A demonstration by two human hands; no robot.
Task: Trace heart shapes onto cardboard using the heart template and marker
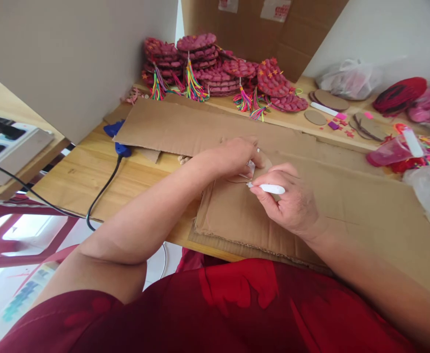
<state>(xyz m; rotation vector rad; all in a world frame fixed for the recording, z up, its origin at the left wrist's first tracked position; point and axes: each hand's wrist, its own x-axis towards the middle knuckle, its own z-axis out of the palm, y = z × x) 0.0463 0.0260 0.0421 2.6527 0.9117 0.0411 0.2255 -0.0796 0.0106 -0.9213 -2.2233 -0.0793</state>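
Observation:
My left hand (239, 156) presses a flat, rounded cardboard piece (265, 161) with a whitish label down on a large cardboard sheet (233, 211). Its fingers are bent and cover most of that piece. Pinched in my right hand (290, 198) is a white pen (272, 189). The pen's tip touches or nearly touches the sheet at the near edge of the rounded piece. A thin curved line shows on the sheet just left of the tip.
Stacked pink-red woven discs with colourful tassels (218, 81) stand at the back. Cardboard ovals (315, 117), a white stick with a pink end (325, 110) and plastic bags (350, 81) lie right. A blue tool with black cord (122, 148) is at left, near a power strip (19, 144).

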